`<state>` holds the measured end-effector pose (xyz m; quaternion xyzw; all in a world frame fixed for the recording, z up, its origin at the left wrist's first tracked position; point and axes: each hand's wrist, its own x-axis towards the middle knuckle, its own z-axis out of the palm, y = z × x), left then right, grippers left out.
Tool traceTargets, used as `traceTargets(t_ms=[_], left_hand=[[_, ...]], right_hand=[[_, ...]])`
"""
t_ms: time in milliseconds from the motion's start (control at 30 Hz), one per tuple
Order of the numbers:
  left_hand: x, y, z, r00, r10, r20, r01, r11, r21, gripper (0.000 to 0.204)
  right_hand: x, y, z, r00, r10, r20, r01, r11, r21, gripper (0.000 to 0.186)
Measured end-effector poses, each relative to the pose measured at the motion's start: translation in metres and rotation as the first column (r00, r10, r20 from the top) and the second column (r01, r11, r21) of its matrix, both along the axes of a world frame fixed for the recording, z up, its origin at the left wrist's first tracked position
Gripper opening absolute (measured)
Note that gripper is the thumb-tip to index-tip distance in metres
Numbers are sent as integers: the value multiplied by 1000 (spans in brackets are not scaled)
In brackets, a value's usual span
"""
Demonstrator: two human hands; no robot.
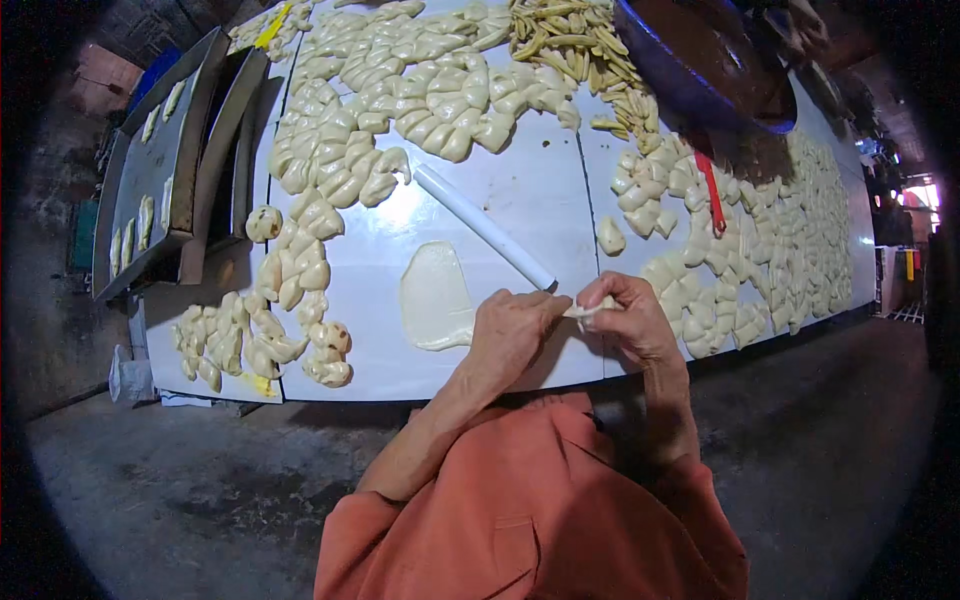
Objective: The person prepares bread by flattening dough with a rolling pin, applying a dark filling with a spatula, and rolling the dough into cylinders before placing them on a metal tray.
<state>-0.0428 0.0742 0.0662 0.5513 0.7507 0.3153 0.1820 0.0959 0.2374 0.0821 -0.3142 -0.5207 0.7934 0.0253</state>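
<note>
My left hand (515, 328) and my right hand (636, 320) meet above the near edge of the white table. A small, pale piece of dough (588, 312) is pinched between them, mostly in the fingers of the right. The left hand's fingertips are closed at its left end. Left of my left hand lies a flat, rolled-out oval of dough (434, 295). A white rolling pin (485, 228) rests slantwise beyond both hands, its near end close to the left fingers.
Many dough pieces (440, 90) cover the table's far side, with others (770, 250) at right. Yellowish strips (580, 40) lie beside a blue basin (670, 70) of brown filling. A red-handled tool (712, 190) lies among dough. Metal trays (150, 180) stand at left.
</note>
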Motion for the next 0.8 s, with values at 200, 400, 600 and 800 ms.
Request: traceTargets(t_ms=[200,400,600,800], left_hand=[[6,-16,1,974,89,207,-101,994,49,25],[-12,-37,-8,932,218,290,-147,957,-249,27],[-21,-36,9,752,346,560,-182,927,-328,43],[-14,-33,-11,566,409,715,-318,909,-269,59]], right_hand=[[33,15,16,963,-55,-263,41,997,-59,18],[51,41,25,620,-301,-725,96,946,-311,22],[31,56,-18,888,-289,359,-43,723,689,32],[6,-2,-15,976,-202,-84,128,215,968,24]])
